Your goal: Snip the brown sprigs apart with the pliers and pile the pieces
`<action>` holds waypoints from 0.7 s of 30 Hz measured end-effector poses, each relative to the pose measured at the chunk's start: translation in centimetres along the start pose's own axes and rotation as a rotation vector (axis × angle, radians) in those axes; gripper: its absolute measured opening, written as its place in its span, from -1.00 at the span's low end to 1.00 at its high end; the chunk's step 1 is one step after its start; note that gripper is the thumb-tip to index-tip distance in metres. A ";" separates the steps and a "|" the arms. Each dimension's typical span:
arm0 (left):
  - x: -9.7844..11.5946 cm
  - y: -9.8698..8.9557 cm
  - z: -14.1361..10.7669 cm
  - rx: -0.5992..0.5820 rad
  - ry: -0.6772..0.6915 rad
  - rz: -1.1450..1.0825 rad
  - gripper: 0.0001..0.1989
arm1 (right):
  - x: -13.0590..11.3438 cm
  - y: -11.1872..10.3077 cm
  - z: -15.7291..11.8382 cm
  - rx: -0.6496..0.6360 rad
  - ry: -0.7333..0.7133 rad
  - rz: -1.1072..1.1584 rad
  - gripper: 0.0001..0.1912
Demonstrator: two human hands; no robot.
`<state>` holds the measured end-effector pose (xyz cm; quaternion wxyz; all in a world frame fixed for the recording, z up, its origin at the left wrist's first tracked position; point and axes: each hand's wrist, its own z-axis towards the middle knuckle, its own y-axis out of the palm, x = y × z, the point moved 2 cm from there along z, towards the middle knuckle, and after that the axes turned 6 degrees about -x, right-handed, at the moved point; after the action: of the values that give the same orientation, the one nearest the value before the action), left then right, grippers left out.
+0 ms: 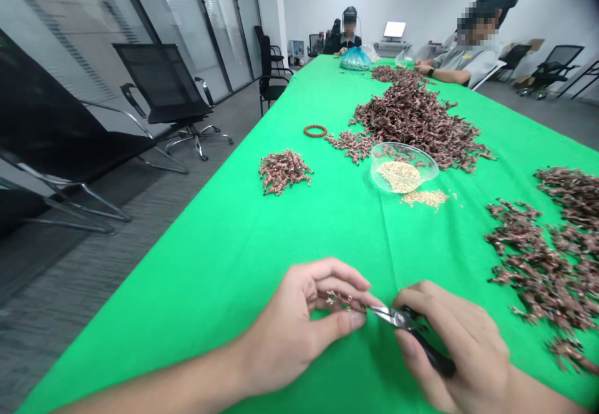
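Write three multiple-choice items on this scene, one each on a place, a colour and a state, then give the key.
1. Where does the clear bowl stand?
A) On the floor
B) On the green cloth
C) On a chair

2. What colour is the bag at the far end?
A) Red
B) Yellow
C) Blue

3. What state are the pliers in?
A) Held in the right hand
B) Lying on the cloth
C) Hanging from a chair

1: B, the bowl sits on the cloth beside the brown heap.
2: C, the bag shows blue.
3: A, the right hand's fingers wrap the handles.
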<state>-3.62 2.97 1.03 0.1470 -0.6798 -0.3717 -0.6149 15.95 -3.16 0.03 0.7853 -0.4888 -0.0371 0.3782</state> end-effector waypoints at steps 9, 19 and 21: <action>0.1 -0.2 -0.1 -0.014 0.060 0.091 -0.84 | 0.3 0.4 -0.5 -0.022 0.022 0.054 -0.80; 0.7 -2.1 1.0 0.170 0.046 -0.019 -0.68 | 0.4 0.7 -0.1 -0.014 -0.013 0.033 -0.82; 1.5 -3.8 1.5 0.226 0.114 0.103 -0.72 | 0.4 0.9 -0.2 -0.029 -0.014 0.040 -0.81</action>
<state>-5.23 7.04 1.15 0.2748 -0.6412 -0.3940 -0.5984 15.83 -2.82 -0.89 0.7702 -0.4980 -0.0382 0.3966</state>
